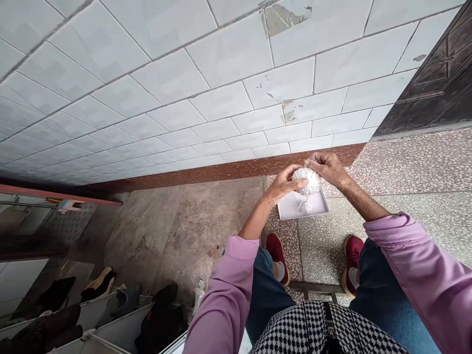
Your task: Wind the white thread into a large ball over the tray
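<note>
A round white pom-pom-like bundle of strands (309,181) is held up in front of me. My left hand (285,183) grips it from the left, thumb across its front. At its upper right edge my right hand (324,166) is closed in a pinch; whatever its fingertips hold is too small to make out. Below them, on the floor, lies a shallow pale box tray (285,209). Inside it is a smaller white tuft (305,206), with thin white strands running up toward the bundle.
A white tiled wall (221,105) with a brown base strip runs ahead, and a dark door (435,83) stands at right. My red shoes (276,253) flank the tray's near side. A rack with shoes (99,285) fills the lower left.
</note>
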Motion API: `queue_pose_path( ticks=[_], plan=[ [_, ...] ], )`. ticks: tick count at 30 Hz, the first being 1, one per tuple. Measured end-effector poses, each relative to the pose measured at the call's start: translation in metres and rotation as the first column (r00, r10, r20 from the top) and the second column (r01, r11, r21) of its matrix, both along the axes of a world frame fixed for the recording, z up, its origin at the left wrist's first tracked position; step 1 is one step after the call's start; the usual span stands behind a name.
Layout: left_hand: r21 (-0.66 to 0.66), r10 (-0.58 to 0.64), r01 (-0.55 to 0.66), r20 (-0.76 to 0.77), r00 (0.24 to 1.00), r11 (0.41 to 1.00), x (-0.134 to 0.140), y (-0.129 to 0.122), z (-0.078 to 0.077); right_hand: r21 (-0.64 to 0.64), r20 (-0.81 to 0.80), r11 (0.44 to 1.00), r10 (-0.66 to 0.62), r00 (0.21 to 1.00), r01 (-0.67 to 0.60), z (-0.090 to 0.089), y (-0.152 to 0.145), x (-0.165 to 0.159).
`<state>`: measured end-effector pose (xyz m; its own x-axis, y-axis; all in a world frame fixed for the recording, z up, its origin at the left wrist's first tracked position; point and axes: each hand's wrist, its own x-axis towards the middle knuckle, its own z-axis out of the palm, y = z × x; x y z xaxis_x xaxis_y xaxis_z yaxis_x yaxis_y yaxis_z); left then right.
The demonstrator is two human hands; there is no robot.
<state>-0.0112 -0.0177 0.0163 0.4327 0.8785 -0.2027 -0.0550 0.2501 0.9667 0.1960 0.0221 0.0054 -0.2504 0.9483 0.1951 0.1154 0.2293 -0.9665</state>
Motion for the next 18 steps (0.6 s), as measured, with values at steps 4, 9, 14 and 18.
queue_pose_path(
  ticks=[4,9,14,18],
  plan=[
    [-0.059,0.068,-0.065,0.049,0.996,0.996,-0.001,0.004,-0.005,-0.024,-0.012,1.000,0.015,1.000,-0.015,-0.007,0.007,-0.004],
    [-0.146,0.287,-0.254,0.300,0.910,0.956,-0.004,0.016,-0.007,-0.059,0.022,0.997,0.049,0.999,-0.048,-0.009,0.006,-0.008],
    [-0.188,0.459,-0.419,0.328,0.826,0.888,-0.011,0.025,-0.011,0.000,0.213,0.984,0.173,0.962,-0.177,-0.007,-0.005,-0.014],
    [-0.187,0.522,-0.487,0.316,0.792,0.853,-0.015,0.028,-0.016,0.011,0.311,0.972,0.220,0.924,-0.235,-0.003,-0.016,-0.021]
  ],
)
